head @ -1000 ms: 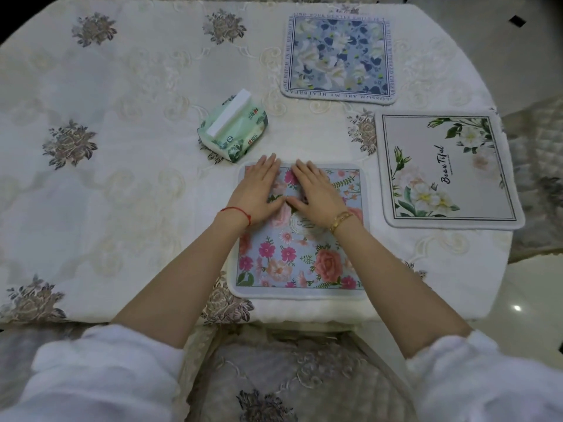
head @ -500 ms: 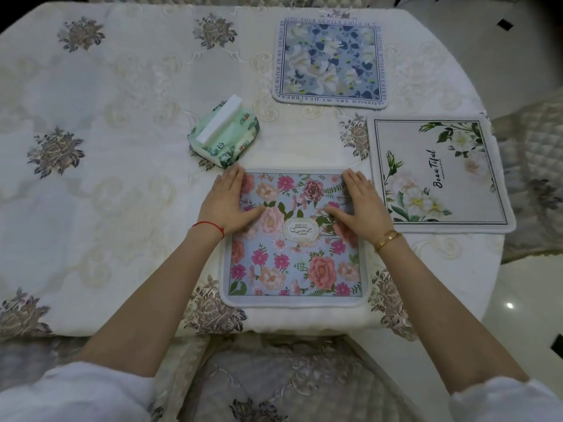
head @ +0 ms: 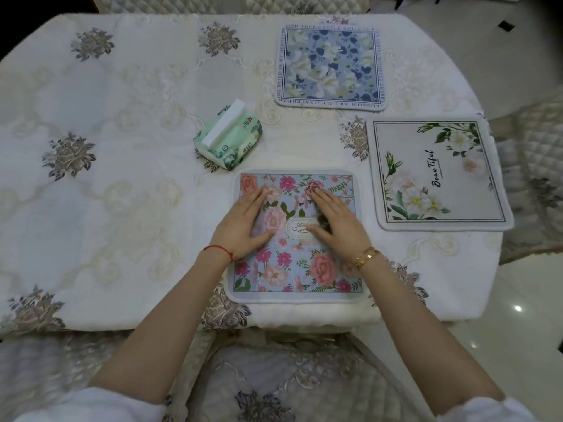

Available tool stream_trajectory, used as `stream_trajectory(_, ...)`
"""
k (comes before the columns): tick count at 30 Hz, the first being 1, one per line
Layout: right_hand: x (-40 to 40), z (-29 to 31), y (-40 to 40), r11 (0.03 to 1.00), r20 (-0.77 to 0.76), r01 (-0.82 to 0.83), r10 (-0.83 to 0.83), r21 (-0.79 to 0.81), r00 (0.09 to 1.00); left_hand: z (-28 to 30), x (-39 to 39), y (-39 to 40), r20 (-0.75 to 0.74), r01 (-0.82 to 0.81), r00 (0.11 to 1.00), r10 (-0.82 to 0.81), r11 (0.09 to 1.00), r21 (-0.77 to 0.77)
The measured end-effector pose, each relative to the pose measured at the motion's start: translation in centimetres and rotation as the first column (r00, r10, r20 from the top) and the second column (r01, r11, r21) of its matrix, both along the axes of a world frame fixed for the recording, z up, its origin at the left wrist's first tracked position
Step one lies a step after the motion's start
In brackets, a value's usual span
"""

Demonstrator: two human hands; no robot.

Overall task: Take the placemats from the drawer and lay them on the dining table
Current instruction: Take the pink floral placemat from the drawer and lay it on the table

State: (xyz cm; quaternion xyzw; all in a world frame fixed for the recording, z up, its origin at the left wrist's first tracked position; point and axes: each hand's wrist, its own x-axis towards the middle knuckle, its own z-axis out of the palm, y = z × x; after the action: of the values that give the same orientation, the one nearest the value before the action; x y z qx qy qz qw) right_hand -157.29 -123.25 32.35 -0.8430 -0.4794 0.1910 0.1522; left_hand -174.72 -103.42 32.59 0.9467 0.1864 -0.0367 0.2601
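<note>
Three placemats lie flat on the dining table. Nearest me is a pink-flowered mat on a light blue ground. My left hand presses palm-down on its left half, fingers together and flat. My right hand rests palm-down on its right half, close beside the left. Neither hand holds anything. A grey mat with white flowers lies to the right. A blue-and-white flowered mat lies at the far side.
A green tissue pack sits just beyond the pink mat's far left corner. The table wears a cream embroidered cloth. A padded chair seat is below me at the near edge, another chair at the right.
My hands were together, spread out to the pink mat's side edges, and have now come back toward its centre. The mat has stayed flat in place.
</note>
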Motion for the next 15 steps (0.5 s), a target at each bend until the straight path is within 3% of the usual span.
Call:
stream_trajectory(4,1.6,0.8,-3.1,0.997,-0.004,0.07,-0.07,-0.034,0.998,0.1,-1.6,0.4,-0.022,-0.077,0.997,0.077,0.997,-0.002)
stream_trajectory(8,1.3,1.3,-5.4,0.989,0.099,0.131,-0.125,-0.062,0.987,-0.1,-3.6,0.4,-0.087,-0.103,0.99,0.111,0.99,0.092)
stream_trajectory(12,-3.1,1.9,-5.5,0.999,0.059,0.027,-0.026,-0.022,0.998,0.7,-4.9,-2.6,-0.017,-0.045,0.999,0.046,0.997,0.069)
stream_trajectory(15,-6.4,1.1,-4.3,0.996,0.017,-0.067,0.068,-0.054,0.998,0.7,-5.3,-5.7,-0.045,0.006,0.999,-0.006,1.0,0.003)
